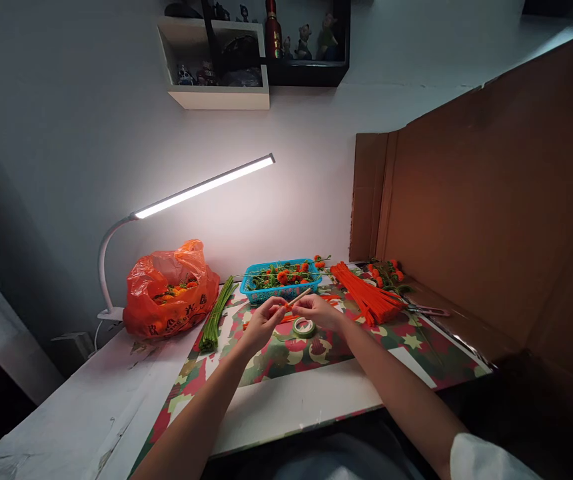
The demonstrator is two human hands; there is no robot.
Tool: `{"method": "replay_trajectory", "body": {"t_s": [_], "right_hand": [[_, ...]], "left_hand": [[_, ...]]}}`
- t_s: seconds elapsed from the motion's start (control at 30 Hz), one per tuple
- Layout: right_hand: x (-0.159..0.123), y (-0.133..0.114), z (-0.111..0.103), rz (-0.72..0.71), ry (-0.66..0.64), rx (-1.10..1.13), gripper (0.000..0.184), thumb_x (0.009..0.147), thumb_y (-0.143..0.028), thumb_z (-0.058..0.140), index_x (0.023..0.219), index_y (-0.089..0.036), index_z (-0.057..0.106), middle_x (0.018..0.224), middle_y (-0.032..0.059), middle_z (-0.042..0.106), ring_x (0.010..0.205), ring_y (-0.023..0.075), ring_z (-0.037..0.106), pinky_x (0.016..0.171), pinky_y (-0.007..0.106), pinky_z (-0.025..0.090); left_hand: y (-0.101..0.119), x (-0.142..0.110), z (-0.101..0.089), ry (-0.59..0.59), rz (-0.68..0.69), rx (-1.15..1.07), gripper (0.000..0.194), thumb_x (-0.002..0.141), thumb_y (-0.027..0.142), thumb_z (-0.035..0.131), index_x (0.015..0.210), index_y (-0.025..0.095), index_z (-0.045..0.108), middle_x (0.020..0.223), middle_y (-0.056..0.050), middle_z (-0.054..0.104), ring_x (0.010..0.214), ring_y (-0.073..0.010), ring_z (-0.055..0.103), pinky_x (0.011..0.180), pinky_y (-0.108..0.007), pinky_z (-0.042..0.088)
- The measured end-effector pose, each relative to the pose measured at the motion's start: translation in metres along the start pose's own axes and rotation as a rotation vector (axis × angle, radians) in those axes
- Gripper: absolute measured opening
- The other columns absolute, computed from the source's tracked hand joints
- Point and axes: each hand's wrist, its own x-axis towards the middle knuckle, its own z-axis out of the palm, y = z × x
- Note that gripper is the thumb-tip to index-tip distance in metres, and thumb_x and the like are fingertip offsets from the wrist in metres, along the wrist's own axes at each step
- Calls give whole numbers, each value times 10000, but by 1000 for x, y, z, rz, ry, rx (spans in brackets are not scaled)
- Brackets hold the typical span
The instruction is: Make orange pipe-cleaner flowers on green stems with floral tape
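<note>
My left hand (pixel 265 319) and my right hand (pixel 322 312) meet over the middle of the table, fingertips pinched close together. Between them a thin wooden stick (pixel 302 295) slants up to the right, its lower end hidden at the fingers. A bit of orange pipe cleaner (pixel 287 306) shows at my left fingertips, by the stick. My right fingers close around the stick's lower part. Just below the hands lies a roll of green tape (pixel 304 327). Loose orange pipe cleaners (pixel 286 320) rest on the patterned cloth beneath.
Behind the hands stands a blue basket (pixel 246 288) of orange flowers. A green stem bundle (pixel 216 317) and an orange bag (pixel 171 313) are left; an orange pipe cleaner bundle (pixel 366 293), scissors (pixel 431 311) and a cardboard wall (pixel 476 200) are right. A lamp (pixel 206 187) shines above.
</note>
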Motion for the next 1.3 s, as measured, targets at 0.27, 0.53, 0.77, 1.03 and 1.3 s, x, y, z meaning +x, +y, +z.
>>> {"method": "replay_trajectory", "body": {"t_s": [0.27,0.53,0.77,1.03,1.3], "right_hand": [[-2,-7,1,-43,-24,53,431,706,-560,618,756,-132,619,573,-42,420,519,77,328,498,227,257],[-1,-4,0,-162,165,-167,341,743,-493,624,771,-156,663,717,25,580,659,141,493,581,252,359],[-3,-4,-5,-358,291,-485,222,833,-401,580,796,-211,690,749,29,623,796,177,501,749,309,339],[-5,-13,-4,-342,296,-545,277,828,-455,573,762,-213,693,710,30,623,764,178,507,778,326,316],[-10,-19,-7,-383,299,-693,198,828,-356,612,717,-206,677,681,5,611,753,155,491,795,326,244]], "left_hand": [[3,-2,-2,71,109,136,291,841,448,493,966,190,547,595,51,446,540,-92,378,499,-189,300],[6,-3,-6,57,154,303,295,856,409,462,803,168,624,705,-16,595,655,-138,521,584,-225,388],[13,-5,-8,112,242,493,242,833,364,494,764,175,629,711,-37,619,683,-162,527,643,-267,381],[14,-4,-9,78,238,553,270,823,382,498,694,185,630,676,-36,605,679,-170,491,668,-282,365],[14,-3,-10,-26,234,592,236,818,353,523,681,187,621,665,-26,613,676,-165,491,641,-265,339]]}}
